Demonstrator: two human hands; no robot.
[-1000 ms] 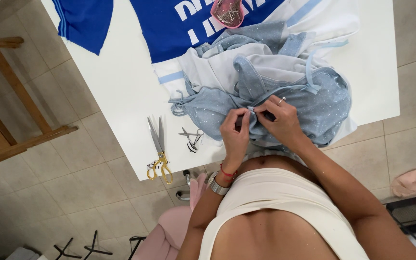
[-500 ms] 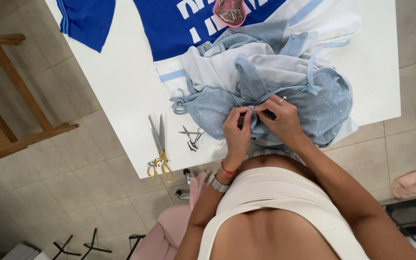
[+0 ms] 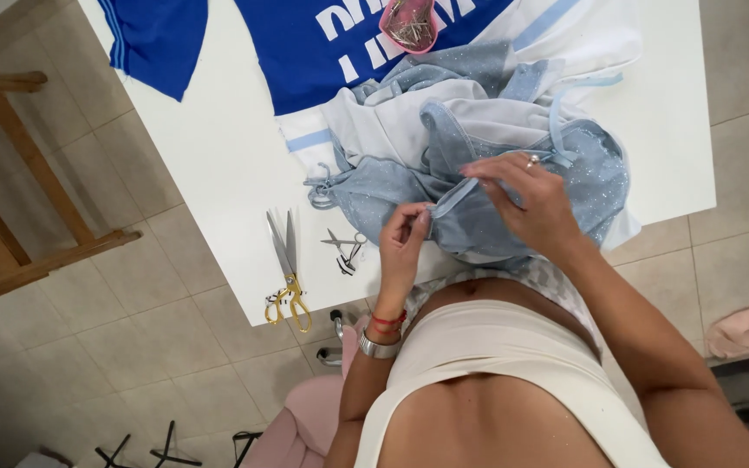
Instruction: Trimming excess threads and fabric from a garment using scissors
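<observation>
A narrow strip (image 3: pixel 459 196) of pale blue fabric is pinched between the thumb and fingertips of the left hand (image 3: pixel 405 238) at its lower end, and between the thumb and forefinger of the right hand (image 3: pixel 526 198) at its upper end, so that the strip is held taut on a slant between the two. The other fingers of the right hand are curled loosely over the cloth, and a ring is worn on one of them. A silver bracelet and red cords are seen on the left wrist. The strip belongs to a glittery light blue garment (image 3: pixel 478 191), which is bunched up at the near edge of the white worktop (image 3: pixel 218 173), directly under both hands and against the person's midriff. Its thin ties are trailed out to the left. Beneath and behind it a white garment (image 3: pixel 392 121) with a pale blue stripe is crumpled. Farther back, a royal blue jersey (image 3: pixel 305 43) with white lettering is spread flat, and a pink dish of pins (image 3: pixel 407 22) is set on it. To the left of the hands, well apart from them, small silver thread snips (image 3: pixel 347 251) are laid on the worktop, and beyond these a pair of large shears with gold handles (image 3: pixel 283 264) is placed near the edge. The worktop is surrounded by a beige tiled floor (image 3: pixel 88 347), where a wooden frame (image 3: pixel 10 217) is stood at the left and a pink seat (image 3: pixel 305 416) is partly seen below.
</observation>
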